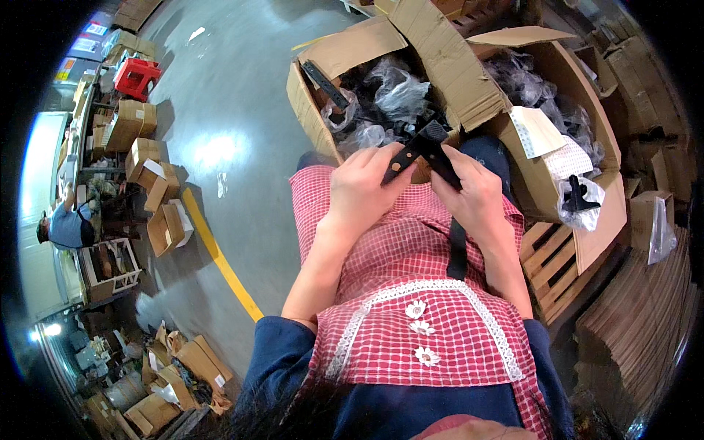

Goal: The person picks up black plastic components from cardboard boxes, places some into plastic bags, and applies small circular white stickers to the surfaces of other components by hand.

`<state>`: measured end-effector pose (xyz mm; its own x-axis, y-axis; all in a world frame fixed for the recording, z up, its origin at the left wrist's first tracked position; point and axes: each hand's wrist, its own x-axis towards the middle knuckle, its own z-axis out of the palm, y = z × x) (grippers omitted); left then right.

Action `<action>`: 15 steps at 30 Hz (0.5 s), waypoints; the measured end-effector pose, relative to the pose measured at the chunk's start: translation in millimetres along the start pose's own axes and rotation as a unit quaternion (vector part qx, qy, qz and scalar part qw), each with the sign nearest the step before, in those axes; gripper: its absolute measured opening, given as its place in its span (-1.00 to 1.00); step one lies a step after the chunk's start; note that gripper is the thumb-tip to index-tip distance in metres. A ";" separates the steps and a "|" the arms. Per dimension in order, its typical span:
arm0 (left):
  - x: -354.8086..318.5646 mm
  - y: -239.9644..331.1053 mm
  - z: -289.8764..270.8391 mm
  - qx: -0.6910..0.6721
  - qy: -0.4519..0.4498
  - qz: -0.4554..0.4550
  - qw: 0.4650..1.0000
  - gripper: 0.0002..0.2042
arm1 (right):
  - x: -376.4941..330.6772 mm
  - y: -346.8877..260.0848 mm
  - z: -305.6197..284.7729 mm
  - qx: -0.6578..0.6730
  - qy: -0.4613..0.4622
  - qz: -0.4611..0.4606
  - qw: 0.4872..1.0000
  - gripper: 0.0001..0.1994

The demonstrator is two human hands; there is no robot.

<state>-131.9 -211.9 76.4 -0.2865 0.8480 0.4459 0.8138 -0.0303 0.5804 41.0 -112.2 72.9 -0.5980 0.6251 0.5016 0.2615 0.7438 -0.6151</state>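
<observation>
Over my lap, both hands grip a black strap piece (400, 163) with copper-coloured studs. My left hand (365, 183) pinches its left end between thumb and fingers. On the other side my right hand (473, 183) closes round the right arm of the piece. The two arms meet at a ridged dark end at the top, and a black strip (457, 249) hangs from my right hand over the red checked apron (396, 242). Just ahead stands an open cardboard box (312, 114) of black parts and clear plastic bags (400, 92). Whether the piece holds something inside cannot be made out.
A second open box (605, 136) with bagged parts stands at the right on a wooden pallet (550, 264). Flattened cardboard (638, 315) is stacked nearby. A yellow line (216, 253) crosses the grey floor. At far left are cartons, a red stool (137, 77) and another person (70, 224).
</observation>
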 end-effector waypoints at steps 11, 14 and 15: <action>3.4 0.7 4.9 0.017 0.063 -0.005 0.998 -0.65 | 0.2 -0.1 7.1 0.129 0.035 0.080 0.988 -0.58; 2.6 2.0 4.0 0.022 0.066 -0.021 0.997 -0.64 | 0.1 0.9 7.9 0.130 0.034 0.076 0.988 -0.58; 2.8 2.3 3.3 0.026 0.069 -0.026 0.997 -0.64 | 0.8 1.3 8.5 0.129 0.036 0.067 0.989 -0.59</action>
<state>-129.2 -207.9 76.7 -0.3927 0.7666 0.5080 0.8204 0.0423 0.5703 34.4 -112.7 67.3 -0.5137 0.7362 0.4407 0.1273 0.5733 -0.8094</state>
